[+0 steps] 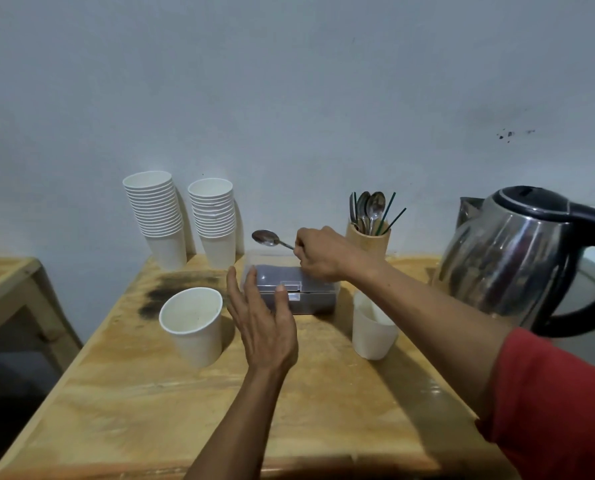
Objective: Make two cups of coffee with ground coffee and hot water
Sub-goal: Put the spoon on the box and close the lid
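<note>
Head view shows we hold a teaspoon (270, 238) in our right hand (318, 252), left hand (264, 317) spread at the closed coffee box (311, 292), both paper cups (193, 323) apparently unfilled.

I see clear coffee box (299, 296), lid shut, past my left hand (264, 320); spoon (270, 238) in right hand (318, 254); white cups (193, 323) (372, 327) either side.

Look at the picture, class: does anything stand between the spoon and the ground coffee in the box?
Yes. The clear lid of the coffee box looks closed, so it covers the grounds below the spoon held by the right hand.
</note>
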Motion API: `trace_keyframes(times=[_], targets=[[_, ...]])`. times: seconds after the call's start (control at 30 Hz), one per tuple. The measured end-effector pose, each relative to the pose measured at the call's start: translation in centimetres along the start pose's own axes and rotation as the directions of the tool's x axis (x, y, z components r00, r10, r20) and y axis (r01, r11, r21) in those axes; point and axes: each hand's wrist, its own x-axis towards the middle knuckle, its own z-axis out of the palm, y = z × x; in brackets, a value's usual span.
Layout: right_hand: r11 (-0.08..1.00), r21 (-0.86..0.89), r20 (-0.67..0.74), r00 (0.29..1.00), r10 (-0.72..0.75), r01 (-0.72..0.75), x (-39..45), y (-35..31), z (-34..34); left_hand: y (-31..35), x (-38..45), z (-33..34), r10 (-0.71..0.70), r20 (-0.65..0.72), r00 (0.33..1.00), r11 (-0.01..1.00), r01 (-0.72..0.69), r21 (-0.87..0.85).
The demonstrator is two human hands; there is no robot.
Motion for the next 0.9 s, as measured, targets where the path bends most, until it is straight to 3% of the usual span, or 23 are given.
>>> trace_keyframes(times=[0.43, 0.53, 0.7, 0.9], targets=[[0.997, -0.067, 0.026, 0.999, -0.033, 0.035, -0.2, 0.0, 0.1, -0.9, -0.3, -0.7, 0.019, 0.168, 0.986, 0.994, -0.036, 0.1], [0.996, -0.085, 0.028, 0.999, -0.032, 0.034, -0.1, -0.1, 0.1, -0.7, -0.3, -0.6, 0.023, 0.144, 0.989, 0.996, -0.035, 0.083], [0.996, -0.087, 0.047, 0.999, -0.023, 0.027, 0.0, 0.2, 0.1, 0.2, 0.2, -0.2, -0.077, 0.046, 0.996, 0.997, 0.077, -0.001], [0.994, -0.097, 0.065, 0.997, -0.037, 0.043, -0.1, 0.4, 0.1, 1.0, 0.9, 0.1, -0.332, 0.076, 0.94, 0.917, 0.341, -0.205]])
